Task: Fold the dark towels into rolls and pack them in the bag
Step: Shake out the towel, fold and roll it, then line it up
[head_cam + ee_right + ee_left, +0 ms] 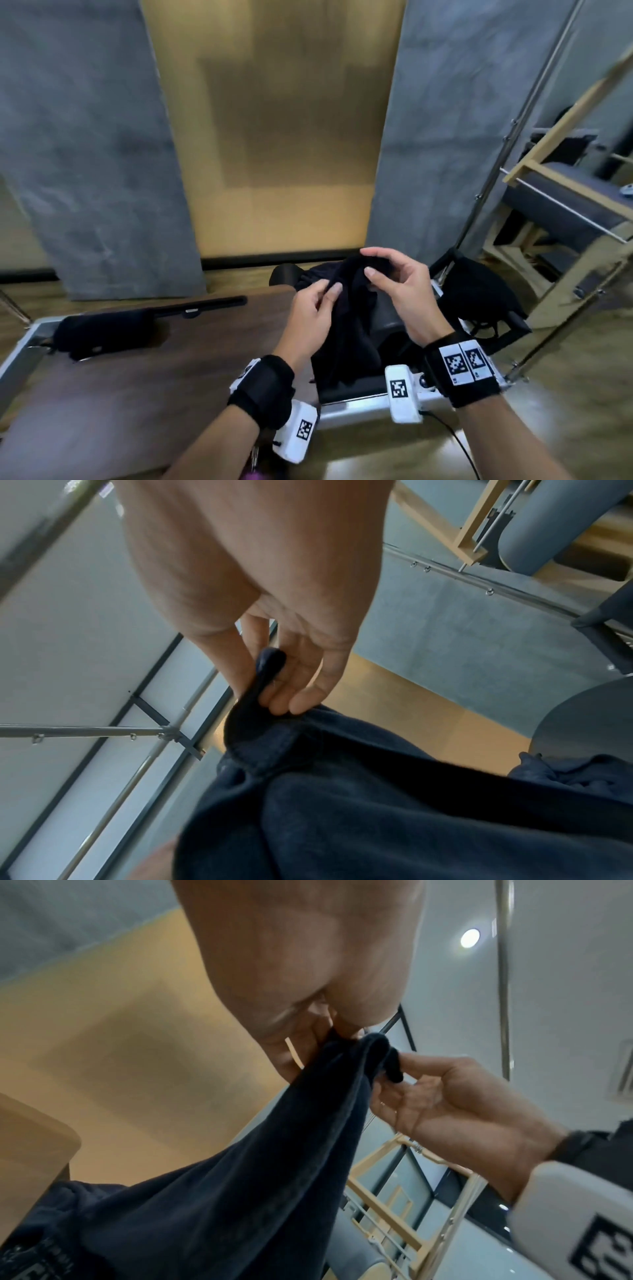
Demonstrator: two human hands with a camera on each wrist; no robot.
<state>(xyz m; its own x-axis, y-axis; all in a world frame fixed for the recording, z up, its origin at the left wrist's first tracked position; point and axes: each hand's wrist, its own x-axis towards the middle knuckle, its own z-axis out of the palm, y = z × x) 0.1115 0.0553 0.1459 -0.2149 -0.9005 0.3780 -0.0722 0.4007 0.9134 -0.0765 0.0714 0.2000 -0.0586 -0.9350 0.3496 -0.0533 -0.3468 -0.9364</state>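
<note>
A dark navy towel hangs unrolled between both hands above the table's right end. My left hand pinches its upper edge between thumb and fingers; the left wrist view shows the towel bunched at that pinch. My right hand pinches the same top edge a little to the right, thumb in front; in the right wrist view the fingers fold over the towel hem. A rolled dark towel lies on the table at the left. A black bag sits to the right, beyond the table.
The brown table has a metal frame along its left edge. A black bar lies at the table's back edge. Wooden and metal exercise equipment stands at the right. Grey panels and a tan wall are behind.
</note>
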